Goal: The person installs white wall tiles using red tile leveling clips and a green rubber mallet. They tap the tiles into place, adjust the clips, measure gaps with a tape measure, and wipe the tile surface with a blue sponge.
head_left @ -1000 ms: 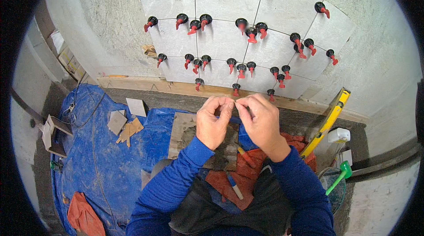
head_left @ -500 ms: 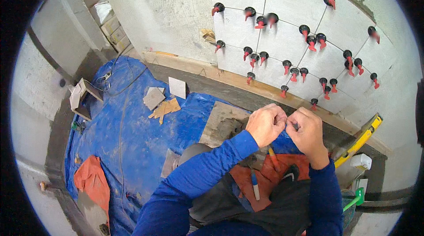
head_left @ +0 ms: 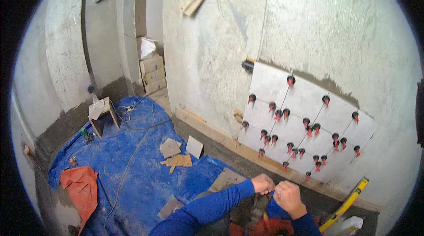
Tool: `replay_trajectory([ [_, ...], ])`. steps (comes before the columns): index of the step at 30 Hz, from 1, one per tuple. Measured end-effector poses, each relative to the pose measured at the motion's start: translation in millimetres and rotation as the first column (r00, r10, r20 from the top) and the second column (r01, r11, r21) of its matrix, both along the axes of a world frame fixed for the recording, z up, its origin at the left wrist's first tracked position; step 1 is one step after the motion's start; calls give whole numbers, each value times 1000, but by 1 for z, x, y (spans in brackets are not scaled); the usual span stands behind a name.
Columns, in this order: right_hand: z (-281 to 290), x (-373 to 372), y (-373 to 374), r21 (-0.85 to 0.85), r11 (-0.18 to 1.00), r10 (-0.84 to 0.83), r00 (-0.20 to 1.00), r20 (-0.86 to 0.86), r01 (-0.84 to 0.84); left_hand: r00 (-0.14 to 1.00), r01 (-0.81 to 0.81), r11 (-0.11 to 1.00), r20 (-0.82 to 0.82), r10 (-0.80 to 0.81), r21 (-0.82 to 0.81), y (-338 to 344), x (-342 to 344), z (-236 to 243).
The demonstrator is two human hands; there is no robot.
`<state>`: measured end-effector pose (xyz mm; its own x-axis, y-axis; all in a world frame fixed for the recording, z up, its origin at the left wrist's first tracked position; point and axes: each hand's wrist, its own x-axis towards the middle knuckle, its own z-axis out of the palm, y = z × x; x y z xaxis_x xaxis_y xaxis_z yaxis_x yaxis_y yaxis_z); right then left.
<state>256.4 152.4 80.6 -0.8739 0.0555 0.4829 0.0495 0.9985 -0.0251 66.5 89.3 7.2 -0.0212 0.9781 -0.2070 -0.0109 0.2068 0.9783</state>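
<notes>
My left hand and my right hand are close together near the lower middle, both with fingers pinched. Whatever sits between the fingertips is too small or hidden to make out. Beyond them, light grey tiles are set on the wall. Red and black tile levelling clips stick out along the joints. A wooden batten runs under the lowest tile row. Below my hands, a trowel-like tool shows blurred, partly hidden by my arm.
A yellow spirit level leans at the right. Blue tarp covers the floor, bearing loose tiles, torn cardboard, a cable and an orange cloth. A small stool and stacked boxes stand farther back.
The view has tilted up and swung left, so the tiled wall and my hands sit lower in the picture. Both hands remain pinched close together.
</notes>
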Motion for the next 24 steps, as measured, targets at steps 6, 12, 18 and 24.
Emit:
replay_trajectory([
  [6, -5, -1, -10, 24, 992, -120, 993, 2, 120, 853, -38, 956, -488, 183, 292, -11, 1, 1],
  [12, 1, -4, -27, -260, 904, -367, 928, -67, 339, 870, -226, 874, -314, 379, 430, -28, 8, 19],
  [18, 20, -14, -40, -892, 452, -357, 918, -175, 5, 912, -270, 888, 395, 112, 372, -62, 27, 32],
  [24, 18, -9, -39, -984, 177, -288, 956, -58, -6, 965, -191, 911, -100, 243, 367, -82, 20, 57],
])
